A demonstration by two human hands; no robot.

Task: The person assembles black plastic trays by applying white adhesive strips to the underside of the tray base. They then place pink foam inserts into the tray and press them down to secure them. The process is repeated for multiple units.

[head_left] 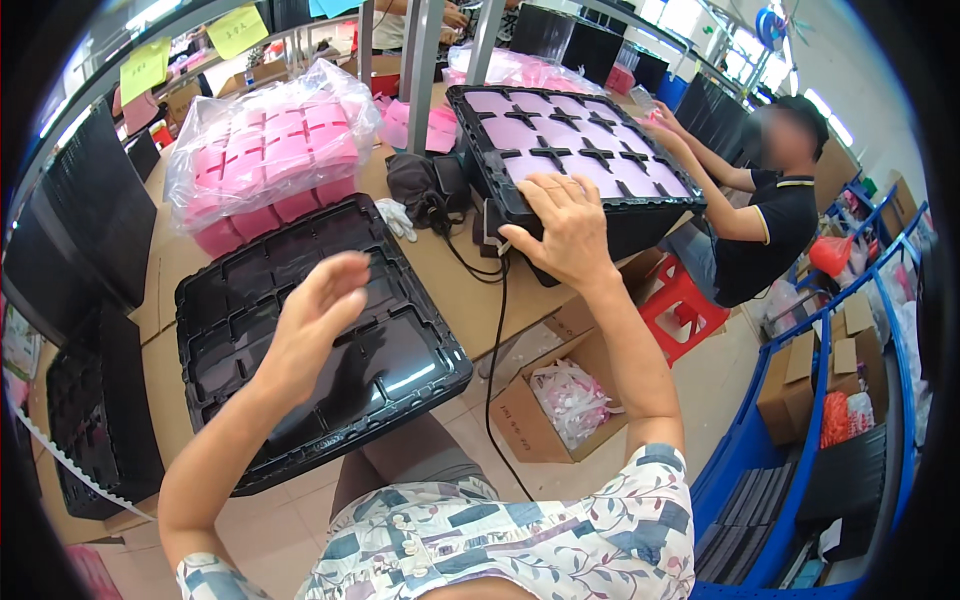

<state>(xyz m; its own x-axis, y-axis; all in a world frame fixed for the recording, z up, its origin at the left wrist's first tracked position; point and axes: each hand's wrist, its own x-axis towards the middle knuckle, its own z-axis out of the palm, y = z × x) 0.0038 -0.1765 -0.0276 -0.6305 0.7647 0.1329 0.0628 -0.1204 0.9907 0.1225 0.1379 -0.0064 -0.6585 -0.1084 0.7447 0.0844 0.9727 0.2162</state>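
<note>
The right hand [565, 232] lies flat, fingers spread, on the near rim of the filled tray [575, 150], which overhangs the bench [450, 285] edge. The left hand [318, 310] hovers open and holding nothing above the empty black tray [400, 360], whose near corner juts past the bench edge. A cardboard box [545, 410] sits on the floor below the filled tray.

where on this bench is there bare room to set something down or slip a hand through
A bare strip of the bench top runs between the empty black tray and the filled black tray, crossed by a black cable. It is crowded behind: the bagged pink stack and dark pouch. The left hand hovers over the empty tray; the right hand rests on the filled one.
</note>
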